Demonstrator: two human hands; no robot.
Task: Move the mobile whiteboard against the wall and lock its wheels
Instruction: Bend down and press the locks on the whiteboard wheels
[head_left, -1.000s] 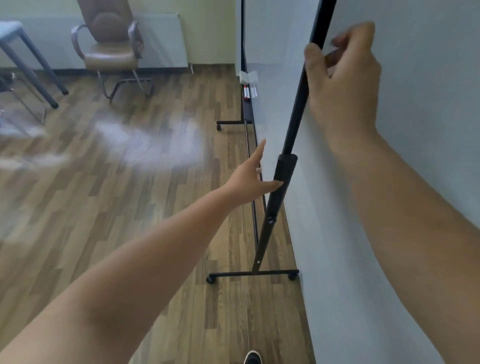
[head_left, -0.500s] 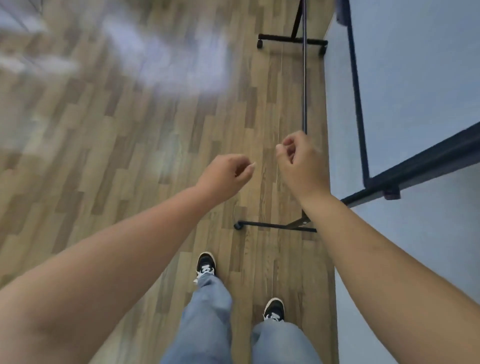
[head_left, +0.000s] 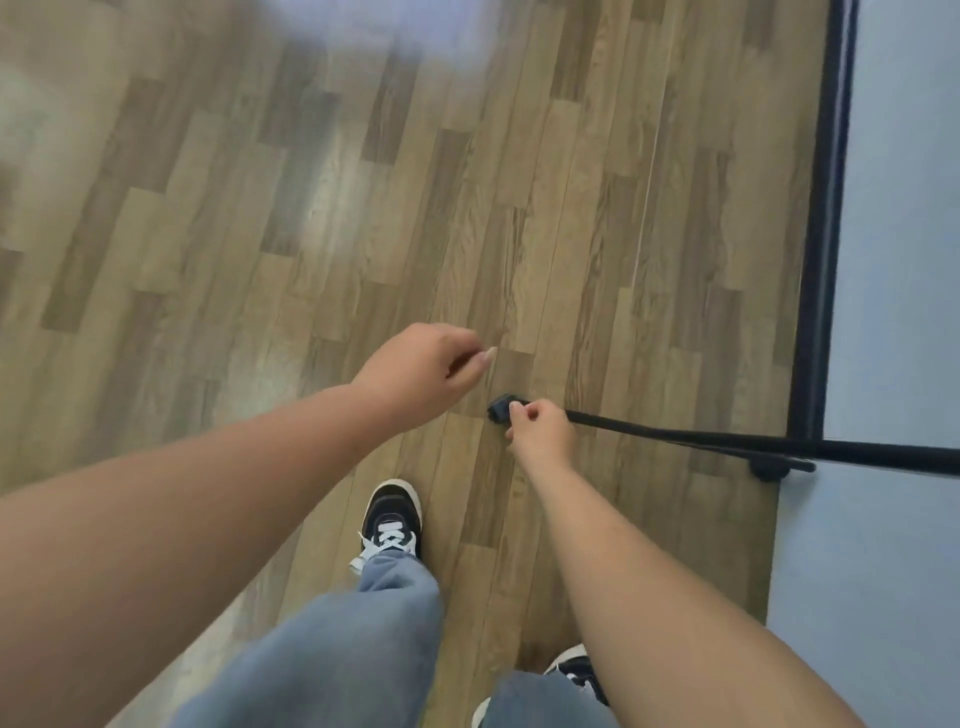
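Observation:
The mobile whiteboard's black frame (head_left: 826, 218) runs down the right side, with its pale board surface (head_left: 904, 208) beside it against the wall. Its black base bar (head_left: 675, 437) lies along the wooden floor, ending in a black caster wheel (head_left: 500, 407). My right hand (head_left: 540, 434) is down at that wheel, fingers pinched on it at the bar's left end. A second caster (head_left: 768, 470) sits under the frame near the wall. My left hand (head_left: 426, 371) hovers above the floor just left of the wheel, fingers loosely curled, holding nothing.
Wood-pattern laminate floor (head_left: 311, 234) fills the left and centre. The pale blue wall (head_left: 862, 571) is at the lower right. My left shoe (head_left: 390, 517) stands close below the wheel, my right shoe (head_left: 576, 670) nearer the wall, both under blue jeans.
The view dropped from the whiteboard's upright post to the floor. Both hands left the post; my right hand went down to the caster at the end of the base bar, my left followed beside it.

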